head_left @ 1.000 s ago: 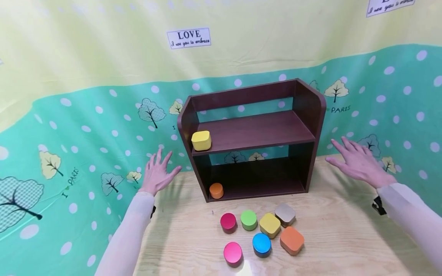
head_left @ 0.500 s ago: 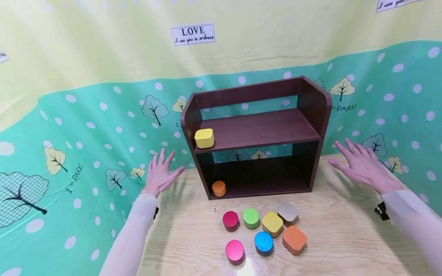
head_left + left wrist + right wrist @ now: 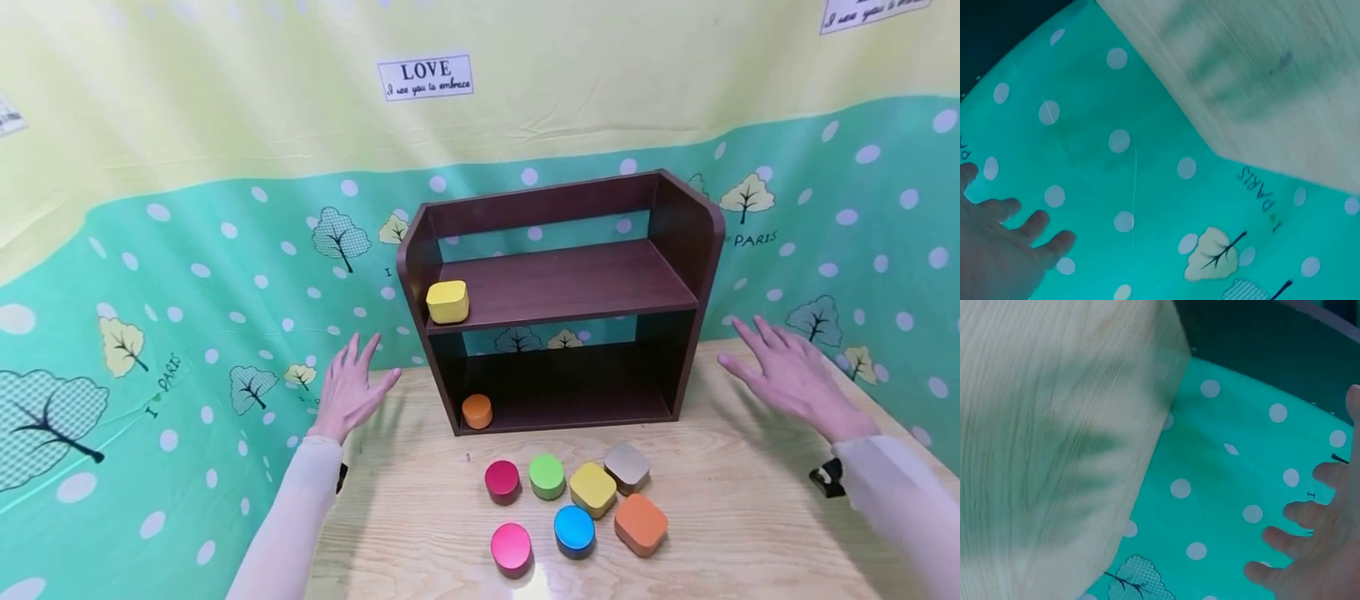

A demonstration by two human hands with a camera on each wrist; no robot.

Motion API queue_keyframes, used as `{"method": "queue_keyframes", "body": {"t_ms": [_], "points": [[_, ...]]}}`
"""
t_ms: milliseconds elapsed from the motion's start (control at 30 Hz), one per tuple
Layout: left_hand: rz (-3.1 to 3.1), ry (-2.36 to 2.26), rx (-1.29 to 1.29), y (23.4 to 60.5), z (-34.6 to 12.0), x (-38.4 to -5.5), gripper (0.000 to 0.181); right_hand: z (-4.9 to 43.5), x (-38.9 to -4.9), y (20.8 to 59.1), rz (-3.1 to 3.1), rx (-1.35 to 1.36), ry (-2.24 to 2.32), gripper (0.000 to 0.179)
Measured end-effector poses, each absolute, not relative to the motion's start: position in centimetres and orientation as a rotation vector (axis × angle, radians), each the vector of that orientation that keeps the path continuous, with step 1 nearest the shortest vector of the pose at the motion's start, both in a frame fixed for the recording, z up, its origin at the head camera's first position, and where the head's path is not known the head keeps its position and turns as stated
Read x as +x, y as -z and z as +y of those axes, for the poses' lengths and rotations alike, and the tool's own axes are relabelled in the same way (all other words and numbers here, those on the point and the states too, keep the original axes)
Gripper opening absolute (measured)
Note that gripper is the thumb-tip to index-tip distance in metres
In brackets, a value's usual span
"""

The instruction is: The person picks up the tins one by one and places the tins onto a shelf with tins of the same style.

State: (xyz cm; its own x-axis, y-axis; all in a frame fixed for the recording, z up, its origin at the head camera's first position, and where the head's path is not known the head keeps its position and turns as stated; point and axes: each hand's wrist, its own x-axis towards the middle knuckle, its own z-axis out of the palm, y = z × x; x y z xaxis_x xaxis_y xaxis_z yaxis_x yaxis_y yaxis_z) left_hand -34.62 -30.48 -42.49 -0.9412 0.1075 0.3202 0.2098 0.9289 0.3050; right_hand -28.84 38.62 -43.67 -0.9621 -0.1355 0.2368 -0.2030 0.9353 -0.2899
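Note:
In the head view my left hand (image 3: 350, 390) hovers left of a dark brown two-tier shelf (image 3: 570, 283), fingers spread and holding nothing. My right hand (image 3: 797, 382) is held out on the shelf's other side, its fingers spread too. A yellow rounded-square tin (image 3: 447, 302) sits at the left end of the upper tier. Below it, an orange round tin (image 3: 477, 412) stands in the lower tier's left corner. In front of the shelf lie a dark red round tin (image 3: 502, 482), a green one (image 3: 547, 476), a pink one (image 3: 512, 549) and a blue one (image 3: 574, 532).
Farther right on the wooden table (image 3: 742, 533) are a yellow square tin (image 3: 593, 490), a grey one (image 3: 627, 467) and an orange one (image 3: 641, 524). A dotted teal and yellow curtain (image 3: 225, 250) hangs behind and along both sides.
The view has shifted slightly, so the shelf and tins appear a little farther right. Both hands stay spread beside the shelf, and the tins keep their places.

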Motion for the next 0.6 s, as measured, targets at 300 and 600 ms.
{"method": "queue_keyframes", "body": {"t_ms": [300, 600], "points": [[-2.769, 0.723, -0.218, 43.9, -30.3, -33.6, 0.086, 37.7, -27.9, 44.0, -2.806, 0.258, -0.720, 0.076], [-2.549, 1.182, -0.273, 44.8, -28.7, -32.4, 0.075, 36.4, -27.0, 44.8, -2.635, 0.245, -0.892, 0.065]]}}
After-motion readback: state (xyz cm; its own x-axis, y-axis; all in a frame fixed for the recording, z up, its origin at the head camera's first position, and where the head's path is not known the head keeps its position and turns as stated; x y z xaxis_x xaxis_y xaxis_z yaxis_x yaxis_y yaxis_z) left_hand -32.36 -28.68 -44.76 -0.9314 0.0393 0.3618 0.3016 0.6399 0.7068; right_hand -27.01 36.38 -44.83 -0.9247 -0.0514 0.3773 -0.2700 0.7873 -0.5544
